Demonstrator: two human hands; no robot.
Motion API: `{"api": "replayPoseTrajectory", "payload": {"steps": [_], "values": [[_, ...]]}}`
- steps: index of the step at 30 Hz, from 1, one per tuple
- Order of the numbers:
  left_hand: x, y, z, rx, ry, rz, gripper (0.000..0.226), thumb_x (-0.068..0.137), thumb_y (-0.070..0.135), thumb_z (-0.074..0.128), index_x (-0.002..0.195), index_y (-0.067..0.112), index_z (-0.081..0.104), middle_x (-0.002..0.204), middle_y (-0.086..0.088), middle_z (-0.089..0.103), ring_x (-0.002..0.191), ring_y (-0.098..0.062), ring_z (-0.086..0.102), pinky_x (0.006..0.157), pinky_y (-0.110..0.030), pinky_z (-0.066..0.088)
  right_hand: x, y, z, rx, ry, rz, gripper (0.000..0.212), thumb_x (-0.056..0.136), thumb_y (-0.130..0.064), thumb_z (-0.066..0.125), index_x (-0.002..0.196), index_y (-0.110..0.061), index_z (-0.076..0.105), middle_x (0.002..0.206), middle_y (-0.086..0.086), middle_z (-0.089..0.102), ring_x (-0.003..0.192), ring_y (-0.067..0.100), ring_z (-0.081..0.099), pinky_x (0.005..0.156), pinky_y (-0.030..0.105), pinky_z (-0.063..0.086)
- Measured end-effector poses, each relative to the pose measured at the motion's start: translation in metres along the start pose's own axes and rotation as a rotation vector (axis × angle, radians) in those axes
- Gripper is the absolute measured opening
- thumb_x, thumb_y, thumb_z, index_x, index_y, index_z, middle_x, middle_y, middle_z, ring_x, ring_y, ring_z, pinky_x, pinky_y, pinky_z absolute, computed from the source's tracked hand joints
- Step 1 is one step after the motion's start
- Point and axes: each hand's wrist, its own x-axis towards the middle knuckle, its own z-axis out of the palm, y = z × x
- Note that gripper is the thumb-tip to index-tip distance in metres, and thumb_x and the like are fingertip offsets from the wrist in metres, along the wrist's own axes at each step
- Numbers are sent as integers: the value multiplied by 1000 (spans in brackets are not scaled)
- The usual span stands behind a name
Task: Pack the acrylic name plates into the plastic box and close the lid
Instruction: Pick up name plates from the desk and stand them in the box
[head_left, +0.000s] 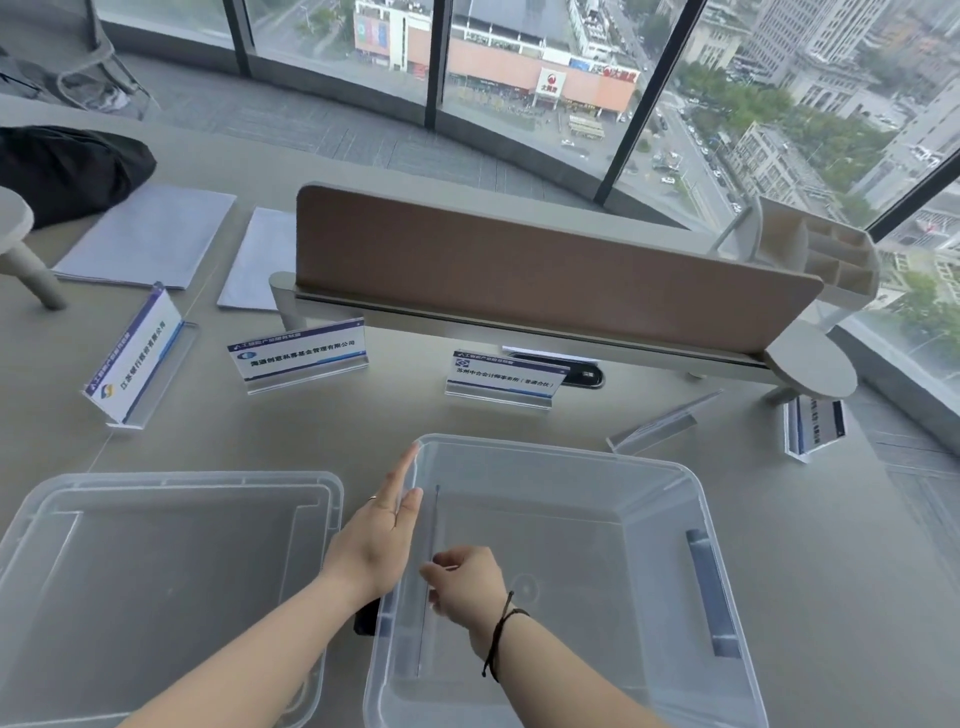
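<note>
At the clear plastic box, the right hand pinches an acrylic name plate upright against its nine o'clock wall; the flat, released left hand steadies outside. Lid lies at nine o'clock. Likely next: fetch the standing plate at twelve o'clock.

Brown desk divider, two paper stacks, black bag perhaps, white organiser tray, city beyond windows

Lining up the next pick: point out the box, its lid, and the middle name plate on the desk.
box (696, 499): head view, far right rim.
lid (171, 561): head view, flat centre panel.
middle name plate (298, 356): head view, printed face.
</note>
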Motion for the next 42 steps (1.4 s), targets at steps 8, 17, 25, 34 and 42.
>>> {"api": "replayPoseTrajectory", "payload": {"steps": [8,17,25,34,42], "values": [[-1,13,0,347,63,-28,52,98,49,22,144,59,1,151,6,38,130,-23,46,88,-45,44,-4,-8,-28,-121,-160,-39,72,69,-49,65,132,-15,53,120,8,68,104,21,67,86,29,55],[52,133,74,509,241,55,39,95,37,52,131,23,55,132,-2,59,122,-24,50,97,-44,42,9,-55,-256,-153,-197,-443,21,86,-29,66,102,-15,71,79,2,73,65,10,64,68,29,55],[153,230,205,377,-9,61,32,96,30,48,125,22,59,124,3,65,112,-20,59,91,-38,50,115,-53,-428,-526,347,-554,23,90,-20,57,109,-22,69,114,-4,71,107,21,62,95,34,47],[202,236,270,679,-90,38,16,95,28,48,88,18,58,91,-4,57,84,-32,58,71,-40,50,195,-34,-458,-1032,150,-762,31,94,-32,52,124,-28,62,127,-5,64,122,19,51,102,37,37],[225,232,289,826,-62,2,15,86,11,46,74,13,54,82,-7,50,70,-32,55,58,-34,41,218,-26,-455,-1155,293,-858,16,74,-3,59,65,-14,53,63,0,60,66,27,51,49,27,23]]}}
